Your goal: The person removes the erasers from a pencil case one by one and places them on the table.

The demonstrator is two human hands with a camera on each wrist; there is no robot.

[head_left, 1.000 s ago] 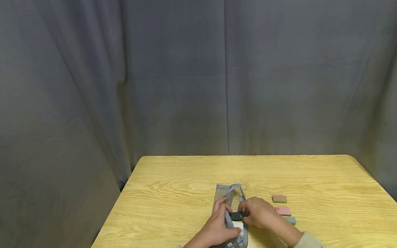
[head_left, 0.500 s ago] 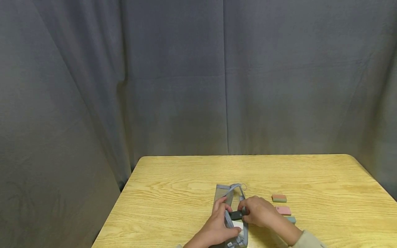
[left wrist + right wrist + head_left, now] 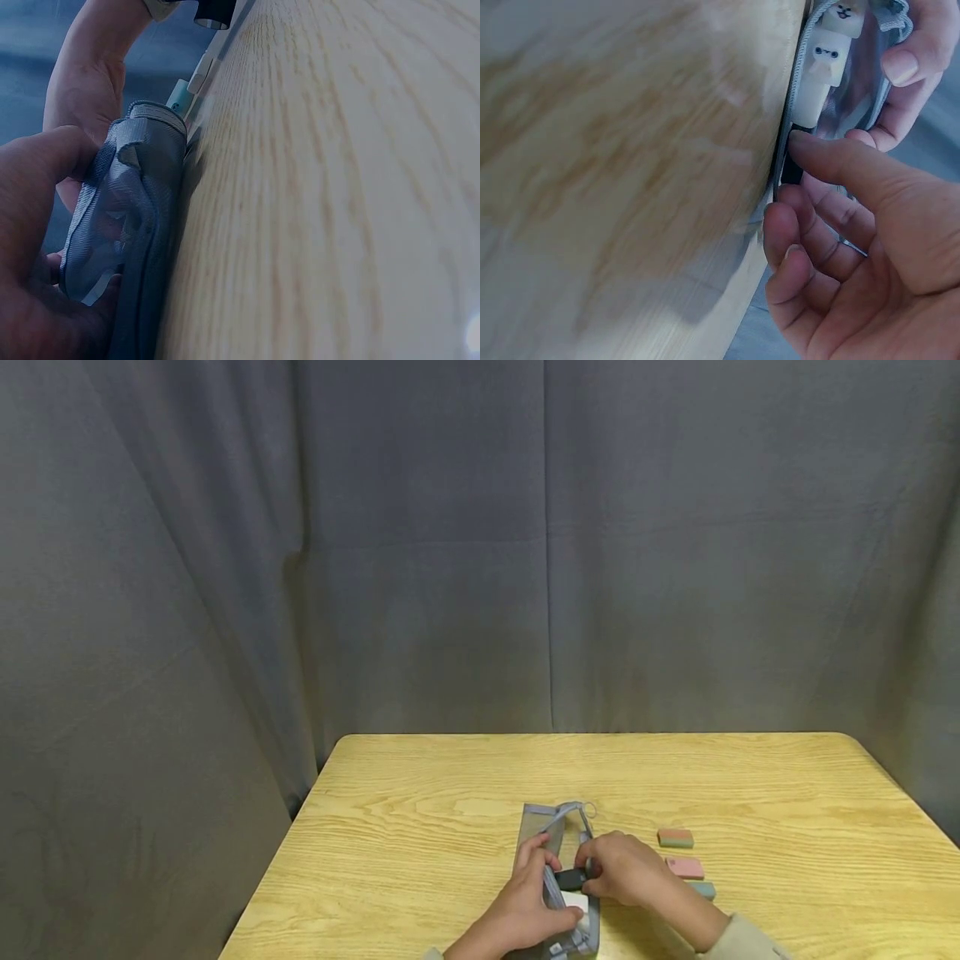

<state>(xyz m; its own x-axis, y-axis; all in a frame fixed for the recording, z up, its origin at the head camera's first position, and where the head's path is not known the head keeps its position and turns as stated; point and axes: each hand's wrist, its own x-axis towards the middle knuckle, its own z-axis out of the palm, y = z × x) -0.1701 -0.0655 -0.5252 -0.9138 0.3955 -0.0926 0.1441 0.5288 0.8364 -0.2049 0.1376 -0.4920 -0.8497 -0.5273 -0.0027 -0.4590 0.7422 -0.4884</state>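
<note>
A grey-blue mesh pencil case [image 3: 540, 839] lies unzipped on the table, its zip edges spread apart. My left hand [image 3: 523, 902] grips its left edge, with the thumb reaching over the opening near a white block [image 3: 576, 902]. Inside, in the right wrist view, white blocks with small animal faces [image 3: 829, 56] stand in a row. My right hand [image 3: 622, 870] reaches into the case from the right and pinches a black eraser [image 3: 570, 879] between thumb and fingers. Part of this eraser [image 3: 793, 154] is hidden by the right thumb and the case wall.
On the wooden table [image 3: 420, 835], right of the case, lie an orange-and-green eraser [image 3: 676, 838], a pink eraser [image 3: 685, 867] and a teal eraser [image 3: 702, 890] partly behind the right forearm. A grey curtain [image 3: 450, 568] hangs behind the table.
The black eraser has tilted slightly in the right fingers. Both hands and the pencil case stay nearly in place.
</note>
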